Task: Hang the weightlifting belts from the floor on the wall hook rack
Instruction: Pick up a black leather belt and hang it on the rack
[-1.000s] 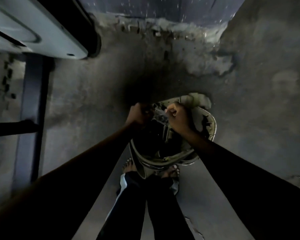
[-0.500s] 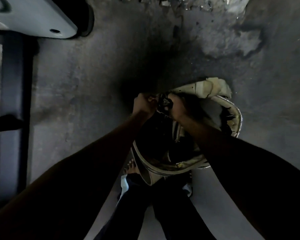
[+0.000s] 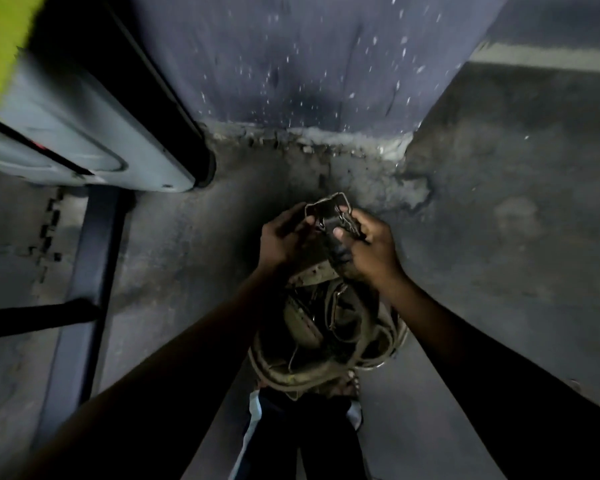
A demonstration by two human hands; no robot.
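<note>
Hands, left (image 3: 284, 237) and right (image 3: 368, 247), grip the belts (image 3: 326, 334) at the buckle (image 3: 329, 211); no readable writing.

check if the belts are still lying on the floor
No, both the left hand and right hand grip the belts, which hang above the feet.

Dim light. A grey concrete floor (image 3: 499, 237) lies under the hands; beyond them rises a speckled blue-grey wall (image 3: 309, 64), a pale machine housing (image 3: 84, 133) to their left.
</note>
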